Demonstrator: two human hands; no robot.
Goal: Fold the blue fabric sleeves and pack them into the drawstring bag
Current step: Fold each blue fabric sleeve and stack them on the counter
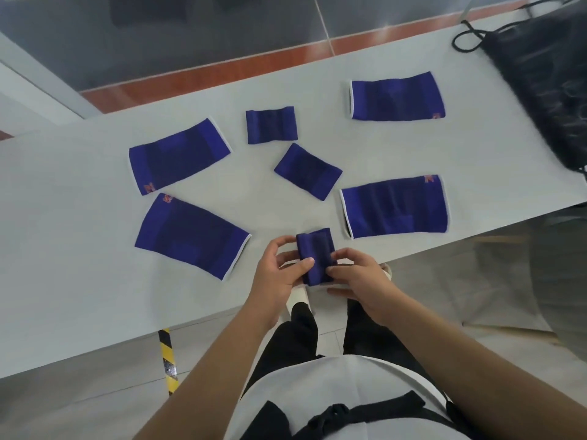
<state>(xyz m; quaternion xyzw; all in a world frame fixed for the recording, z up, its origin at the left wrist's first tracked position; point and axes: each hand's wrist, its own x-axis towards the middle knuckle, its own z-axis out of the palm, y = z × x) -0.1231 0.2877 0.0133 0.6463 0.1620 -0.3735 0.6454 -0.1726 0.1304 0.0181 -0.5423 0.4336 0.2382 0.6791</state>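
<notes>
A small blue sleeve [316,249] is held upright between both hands just above the table's near edge. My left hand [279,271] pinches its left side, thumb on the front. My right hand [359,274] grips its right lower side. Several blue sleeves lie flat on the white table [79,281]: large ones at the left [179,157], lower left [190,236], far right [397,96] and right [395,208]. Two small ones rest in the middle [271,124] [308,171]. The black drawstring bag [546,84] lies at the table's far right corner.
The bag's black cords [467,42] loop over the table near its far edge. Beyond the table are an orange floor strip and grey tiles. A yellow-black hazard tape strip [167,360] marks the floor below the near edge.
</notes>
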